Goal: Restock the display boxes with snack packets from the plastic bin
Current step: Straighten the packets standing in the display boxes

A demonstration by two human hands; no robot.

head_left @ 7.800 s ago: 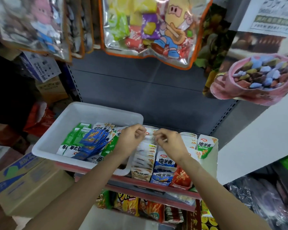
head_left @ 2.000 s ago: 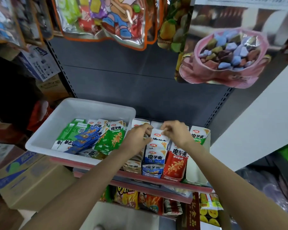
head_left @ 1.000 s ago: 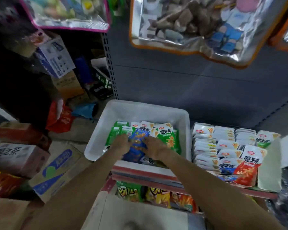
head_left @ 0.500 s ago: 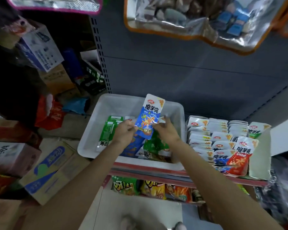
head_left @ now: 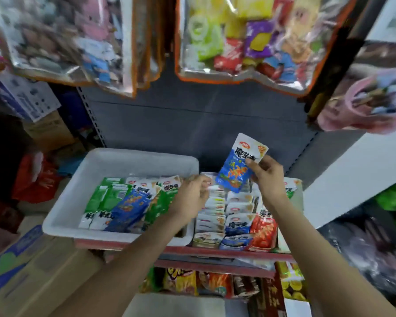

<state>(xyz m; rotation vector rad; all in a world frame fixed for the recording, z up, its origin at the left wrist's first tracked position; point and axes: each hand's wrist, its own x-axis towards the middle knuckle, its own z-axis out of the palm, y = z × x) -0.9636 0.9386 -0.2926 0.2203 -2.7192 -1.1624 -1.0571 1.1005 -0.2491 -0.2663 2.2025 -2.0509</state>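
Since half a second ago, blue snack packet [head_left: 239, 167] has shifted from over the white plastic bin [head_left: 114, 163] to above the display boxes [head_left: 229, 216]; right hand [head_left: 266, 177] alone pinches its right edge, fingers clamped. Left hand [head_left: 192, 195] curls at the row tops, holding nothing I can see. Risk: edge-only pinch, so the packet may twist or catch neighbours going in.

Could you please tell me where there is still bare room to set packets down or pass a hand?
The far half of the white plastic bin is bare, between its back wall and the green and blue packets. The display boxes under the left hand and right hand look crowded.
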